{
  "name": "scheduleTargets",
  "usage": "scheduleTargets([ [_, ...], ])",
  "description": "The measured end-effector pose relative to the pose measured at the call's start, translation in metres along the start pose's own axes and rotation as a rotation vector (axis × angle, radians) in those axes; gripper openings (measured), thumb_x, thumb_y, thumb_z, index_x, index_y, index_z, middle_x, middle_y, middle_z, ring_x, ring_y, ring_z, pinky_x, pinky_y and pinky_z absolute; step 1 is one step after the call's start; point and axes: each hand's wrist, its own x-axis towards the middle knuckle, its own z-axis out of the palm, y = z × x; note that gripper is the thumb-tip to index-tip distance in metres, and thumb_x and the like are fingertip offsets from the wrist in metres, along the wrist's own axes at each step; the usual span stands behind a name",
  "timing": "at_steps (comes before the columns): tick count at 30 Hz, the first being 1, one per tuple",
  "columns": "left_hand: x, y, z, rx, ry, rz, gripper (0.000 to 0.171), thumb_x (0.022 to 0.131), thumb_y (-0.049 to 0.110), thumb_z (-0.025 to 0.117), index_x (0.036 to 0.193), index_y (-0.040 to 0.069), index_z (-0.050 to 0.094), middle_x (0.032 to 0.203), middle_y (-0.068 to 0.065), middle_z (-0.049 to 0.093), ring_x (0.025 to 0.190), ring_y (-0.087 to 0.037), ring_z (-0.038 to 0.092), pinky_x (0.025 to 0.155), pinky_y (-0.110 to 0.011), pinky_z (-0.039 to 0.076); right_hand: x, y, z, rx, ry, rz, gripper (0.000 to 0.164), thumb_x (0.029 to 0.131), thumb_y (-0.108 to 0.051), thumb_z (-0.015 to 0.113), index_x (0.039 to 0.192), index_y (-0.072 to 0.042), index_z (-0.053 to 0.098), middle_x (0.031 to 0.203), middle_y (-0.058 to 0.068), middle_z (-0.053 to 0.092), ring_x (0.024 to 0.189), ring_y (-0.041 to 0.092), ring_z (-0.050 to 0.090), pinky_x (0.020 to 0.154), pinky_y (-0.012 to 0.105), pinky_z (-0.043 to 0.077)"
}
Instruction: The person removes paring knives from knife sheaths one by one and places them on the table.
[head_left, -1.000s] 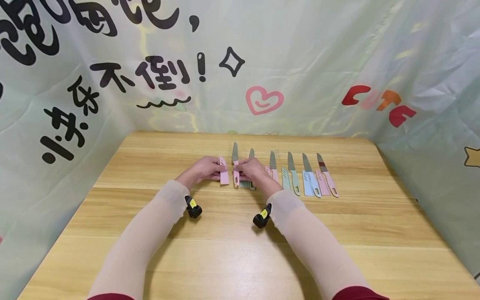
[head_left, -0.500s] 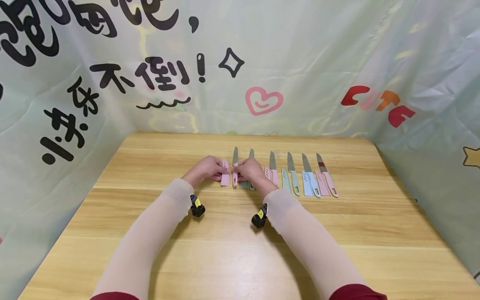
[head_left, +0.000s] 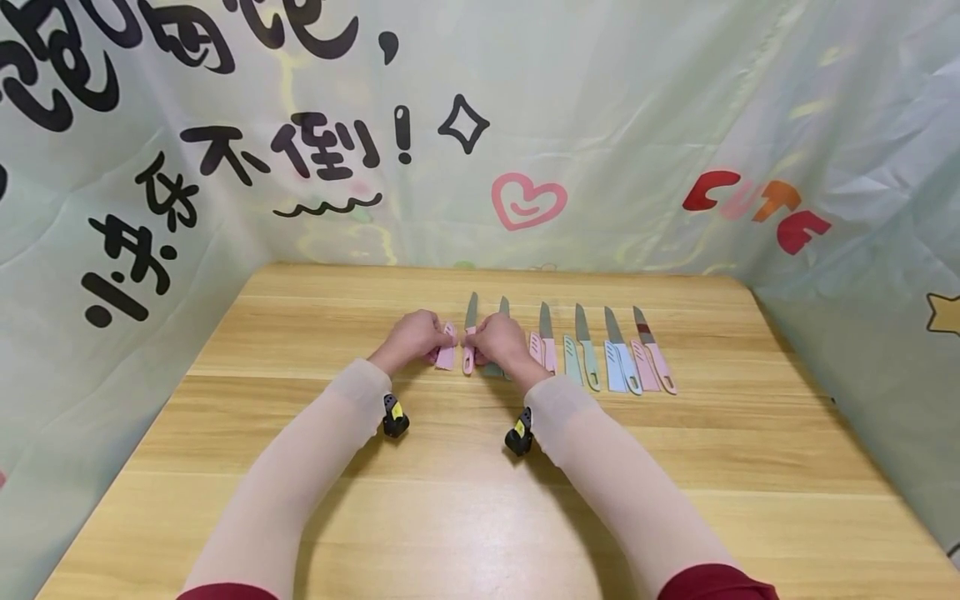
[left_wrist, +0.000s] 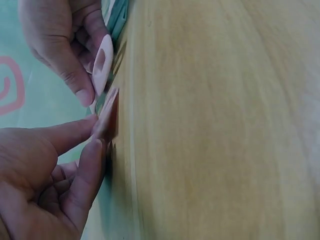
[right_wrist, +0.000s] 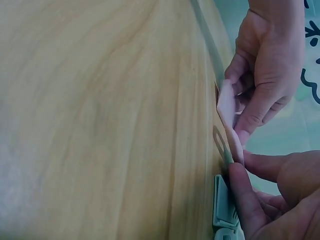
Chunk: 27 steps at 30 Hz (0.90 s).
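My left hand (head_left: 415,339) pinches a pink knife sheath (head_left: 446,358) between thumb and fingertips, tilted a little. Just right of it, my right hand (head_left: 501,340) pinches a pink-handled knife (head_left: 468,361) by the upper handle, its grey blade pointing away from me. Sheath and knife lie side by side, close together; in the left wrist view the knife handle (left_wrist: 102,70) and the sheath (left_wrist: 107,116) are nearly in line. Under the right hand lies a green knife, partly hidden, its blade (head_left: 504,306) showing above the fingers, with a green sheath (head_left: 491,369) beside it.
To the right runs a row of knives, each beside its sheath: pink (head_left: 548,354), green (head_left: 590,367), blue (head_left: 631,371) and pink (head_left: 662,369) handles. The wooden table (head_left: 480,500) ends at a printed cloth backdrop (head_left: 615,125).
The knife in my right hand has come slightly nearer me. My left hand has shifted slightly right, and the sheath in it has tilted. The other knives have not moved.
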Motion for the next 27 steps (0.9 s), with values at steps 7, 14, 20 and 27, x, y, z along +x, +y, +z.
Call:
scheduleTargets([
  [7,-0.007,-0.002,-0.003,0.061,0.051,-0.001,0.033,0.092,0.039,0.068,0.084,0.008,0.061,0.064,-0.002,0.061,0.056,-0.014,0.054,0.052,-0.025,0.043,-0.005,0.002,-0.004,-0.090,0.050,-0.041,0.028,0.093,-0.035,0.067,0.080,-0.011,0.065,0.060,0.000,0.066,0.057,0.014,0.062,0.056,0.028,0.048],
  [14,-0.015,-0.007,-0.011,0.075,0.138,0.024,0.032,0.095,0.040,0.063,0.096,0.008,0.063,0.073,-0.003,0.063,0.063,-0.017,0.055,0.055,-0.028,0.045,-0.008,0.005,-0.013,-0.144,0.093,-0.098,0.028,0.097,-0.039,0.060,0.087,-0.014,0.066,0.065,-0.001,0.064,0.059,0.016,0.058,0.049,0.029,0.045],
  [20,-0.025,-0.008,-0.016,0.126,0.222,0.082,0.031,0.096,0.039,0.062,0.101,0.008,0.064,0.075,-0.002,0.064,0.064,-0.018,0.056,0.056,-0.030,0.045,-0.012,0.012,-0.022,-0.151,0.095,-0.235,0.024,0.099,-0.035,0.059,0.096,-0.012,0.066,0.072,0.000,0.063,0.059,0.016,0.055,0.051,0.030,0.045],
  [27,-0.034,-0.010,-0.014,0.193,0.302,0.154,0.034,0.097,0.040,0.061,0.106,0.008,0.065,0.084,-0.003,0.068,0.071,-0.020,0.060,0.065,-0.035,0.051,-0.020,0.017,-0.037,-0.170,0.090,-0.347,0.022,0.101,-0.032,0.057,0.103,-0.012,0.066,0.086,-0.001,0.066,0.071,0.016,0.057,0.062,0.031,0.049],
])
